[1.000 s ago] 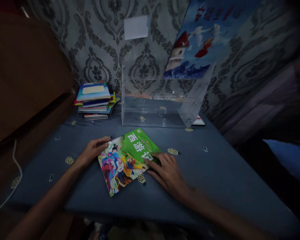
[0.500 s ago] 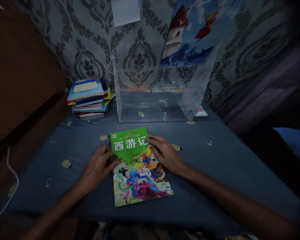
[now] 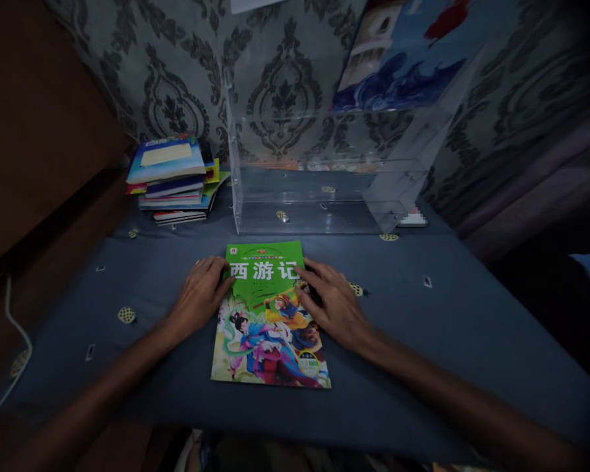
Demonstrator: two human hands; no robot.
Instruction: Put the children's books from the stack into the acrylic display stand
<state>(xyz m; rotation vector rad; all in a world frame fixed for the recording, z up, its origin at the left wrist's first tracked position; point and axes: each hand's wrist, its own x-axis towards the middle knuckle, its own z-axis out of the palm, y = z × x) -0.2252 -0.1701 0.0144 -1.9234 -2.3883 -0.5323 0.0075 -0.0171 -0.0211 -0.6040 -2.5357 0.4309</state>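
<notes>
A green picture book point(image 3: 268, 314) with white characters on its cover lies flat and upright on the blue cloth-covered table point(image 3: 423, 328). My left hand point(image 3: 200, 296) rests on the cloth with its fingertips against the book's upper left edge. On the other side, my right hand point(image 3: 333, 305) lies palm down, fingers spread over the book's upper right edge. Neither hand lifts the book.
A stack of several thin books point(image 3: 174, 180) sits at the back left. A clear acrylic shelf point(image 3: 324, 177) stands against the patterned wall, with a sea poster point(image 3: 403, 59) above it. A wooden cabinet point(image 3: 39, 131) borders the left, and a white cable point(image 3: 14, 367) hangs there.
The book has turned from a slant to square with me and slid slightly farther away. Both hands moved to its upper edges, one on each side. The view tilted down.
</notes>
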